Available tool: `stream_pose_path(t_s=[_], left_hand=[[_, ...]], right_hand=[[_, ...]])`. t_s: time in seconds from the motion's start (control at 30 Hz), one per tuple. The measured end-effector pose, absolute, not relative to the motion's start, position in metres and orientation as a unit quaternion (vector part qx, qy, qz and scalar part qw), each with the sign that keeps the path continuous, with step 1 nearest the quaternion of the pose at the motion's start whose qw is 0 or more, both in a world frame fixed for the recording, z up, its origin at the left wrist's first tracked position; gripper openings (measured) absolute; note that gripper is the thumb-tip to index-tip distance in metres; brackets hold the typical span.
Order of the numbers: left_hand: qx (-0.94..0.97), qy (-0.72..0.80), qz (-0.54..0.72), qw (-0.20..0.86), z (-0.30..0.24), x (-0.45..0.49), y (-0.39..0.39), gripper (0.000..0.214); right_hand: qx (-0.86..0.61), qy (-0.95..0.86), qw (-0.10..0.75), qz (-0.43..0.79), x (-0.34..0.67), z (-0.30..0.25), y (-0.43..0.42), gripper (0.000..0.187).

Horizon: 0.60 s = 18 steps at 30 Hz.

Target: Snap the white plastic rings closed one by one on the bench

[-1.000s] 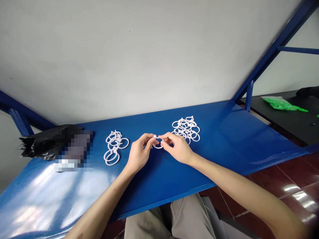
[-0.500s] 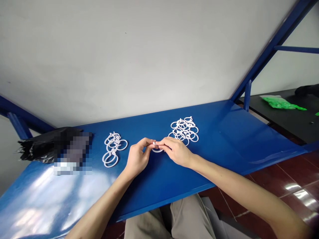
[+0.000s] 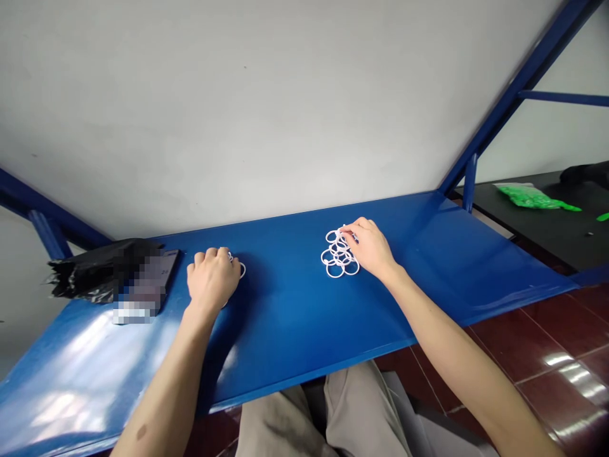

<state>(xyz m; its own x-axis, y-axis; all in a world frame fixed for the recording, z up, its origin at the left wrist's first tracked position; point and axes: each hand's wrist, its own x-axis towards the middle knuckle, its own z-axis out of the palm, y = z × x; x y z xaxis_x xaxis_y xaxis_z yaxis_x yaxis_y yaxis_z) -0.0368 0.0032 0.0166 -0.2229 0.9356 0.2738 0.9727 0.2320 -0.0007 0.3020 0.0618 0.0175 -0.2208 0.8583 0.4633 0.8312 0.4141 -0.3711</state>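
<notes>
One glossy blue tabletop (image 3: 295, 324) bears one crumpled black plastic bag (image 3: 95, 270); the left hand (image 3: 212, 277), its grip hidden, partly covers the left cluster of round white rings (image 3: 244, 271); the right hand's (image 3: 373, 246) thumb and forefinger, hold unclear, reach the right cluster (image 3: 335, 277).

Left hand (image 3: 213, 276) hiding most white rings (image 3: 244, 270), left on blue table (image 3: 285, 311); right hand (image 3: 368, 244) partly covering ring pile (image 3: 340, 256), mid-table; pixelation masking dark object (image 3: 167, 270), table's left end.

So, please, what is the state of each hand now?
Left hand: over the left ring pile; grip hidden, cannot be told.
Right hand: at the right ring pile; whether closed on any cannot be told.
</notes>
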Motion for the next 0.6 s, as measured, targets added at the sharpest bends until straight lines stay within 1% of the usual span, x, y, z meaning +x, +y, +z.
stream_pose_path(t_s=[0.1, 0.23, 0.37, 0.6], left_hand=[[-0.618, -0.780, -0.053, 0.085, 0.0179, -0.0416, 0.0044, 0.042], [-0.630, -0.771, -0.049, 0.073, 0.0194, -0.0418, 0.0050, 0.037], [-0.634, -0.767, -0.073, 0.073, 0.0175, -0.0435, 0.0062, 0.033], [-0.628, -0.765, -0.134, 0.047, 0.0153, -0.0457, 0.0080, 0.029]], right_hand=[[-0.562, -0.772, 0.296, 0.004, 0.3081, 0.0175, 0.0656, 0.019], [-0.570, -0.772, 0.281, 0.003, 0.3117, 0.0163, 0.0660, 0.017], [-0.566, -0.778, 0.272, 0.016, 0.3136, 0.0143, 0.0666, 0.017], [-0.561, -0.770, 0.303, 0.005, 0.3117, 0.0184, 0.0645, 0.020]])
